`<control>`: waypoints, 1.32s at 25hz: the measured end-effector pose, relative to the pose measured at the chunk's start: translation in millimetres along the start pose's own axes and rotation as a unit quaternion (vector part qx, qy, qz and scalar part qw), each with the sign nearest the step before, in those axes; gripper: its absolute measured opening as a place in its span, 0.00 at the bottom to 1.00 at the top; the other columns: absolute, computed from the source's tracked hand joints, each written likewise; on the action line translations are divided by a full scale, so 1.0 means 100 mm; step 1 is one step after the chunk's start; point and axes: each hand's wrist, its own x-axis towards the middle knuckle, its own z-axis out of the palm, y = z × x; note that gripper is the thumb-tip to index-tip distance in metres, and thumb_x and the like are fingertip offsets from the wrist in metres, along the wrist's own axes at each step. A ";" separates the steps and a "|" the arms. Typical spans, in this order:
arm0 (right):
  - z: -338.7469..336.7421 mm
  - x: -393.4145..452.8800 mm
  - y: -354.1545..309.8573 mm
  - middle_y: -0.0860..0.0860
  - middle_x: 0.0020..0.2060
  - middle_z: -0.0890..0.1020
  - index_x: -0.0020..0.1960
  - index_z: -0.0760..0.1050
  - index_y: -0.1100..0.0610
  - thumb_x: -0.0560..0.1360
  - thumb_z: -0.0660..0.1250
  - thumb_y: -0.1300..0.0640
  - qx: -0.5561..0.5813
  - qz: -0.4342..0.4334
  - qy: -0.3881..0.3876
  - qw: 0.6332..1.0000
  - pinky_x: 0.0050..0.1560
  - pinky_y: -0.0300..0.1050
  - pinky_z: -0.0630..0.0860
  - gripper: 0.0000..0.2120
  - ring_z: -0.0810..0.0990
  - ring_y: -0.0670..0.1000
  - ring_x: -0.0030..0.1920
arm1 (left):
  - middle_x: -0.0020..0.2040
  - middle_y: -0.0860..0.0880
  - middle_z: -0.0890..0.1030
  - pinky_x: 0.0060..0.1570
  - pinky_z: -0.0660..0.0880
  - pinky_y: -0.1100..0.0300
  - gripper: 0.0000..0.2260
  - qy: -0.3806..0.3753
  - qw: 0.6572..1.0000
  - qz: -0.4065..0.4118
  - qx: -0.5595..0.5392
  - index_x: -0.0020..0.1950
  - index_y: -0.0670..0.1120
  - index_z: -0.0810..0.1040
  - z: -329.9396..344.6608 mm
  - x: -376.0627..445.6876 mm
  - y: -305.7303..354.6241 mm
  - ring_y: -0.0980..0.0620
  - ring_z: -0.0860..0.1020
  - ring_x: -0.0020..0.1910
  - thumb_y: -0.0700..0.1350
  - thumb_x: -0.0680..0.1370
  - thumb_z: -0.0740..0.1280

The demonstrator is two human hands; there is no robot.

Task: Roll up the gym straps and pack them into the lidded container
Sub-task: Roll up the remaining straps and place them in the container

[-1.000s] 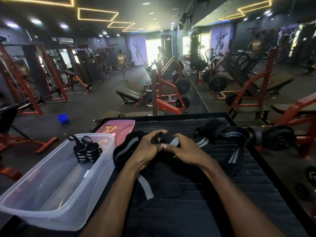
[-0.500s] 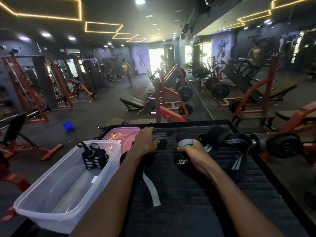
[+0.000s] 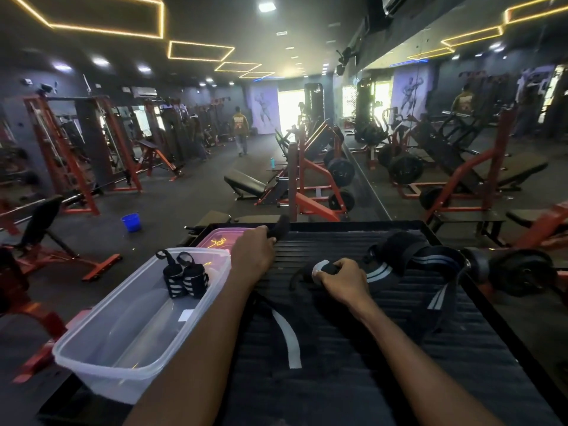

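Nearest, a loose black strap with a white stripe (image 3: 287,342) lies flat on the dark ribbed platform (image 3: 461,379), between the two forearms; not rolled. To its left, at the platform's edge, the clear plastic container (image 3: 101,358) stands open with two rolled straps (image 3: 184,276) upright at its far end, side by side and touching. Next out, the right hand (image 3: 341,279) is curled around the end of a black strap (image 3: 325,267), knuckles up, a pale tab showing at the fingertips. The left hand (image 3: 253,256) reaches further, fingers wrapped around another dark strap end (image 3: 279,229) near the platform's far rim; whether both hands hold one strap, cannot tell. Right of the hands, a heap of black-and-grey straps (image 3: 424,265) lies unrolled. Pink lid (image 3: 218,239) rests behind the container, off it. Beyond: gym floor, red racks, a blue bucket (image 3: 130,222). Judgement: early on, two packed, several left to roll, lid still to fit.
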 end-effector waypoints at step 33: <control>-0.38 -0.31 -0.32 0.50 0.42 0.85 0.43 0.81 0.53 0.76 0.71 0.58 -0.105 -0.223 -0.129 0.961 0.42 0.36 0.74 0.03 0.82 0.47 0.43 | 0.60 0.36 0.77 0.53 0.76 0.46 0.13 -0.111 0.983 -0.003 0.145 0.62 0.38 0.75 -0.47 -0.55 0.07 0.36 0.78 0.58 0.37 0.78 0.64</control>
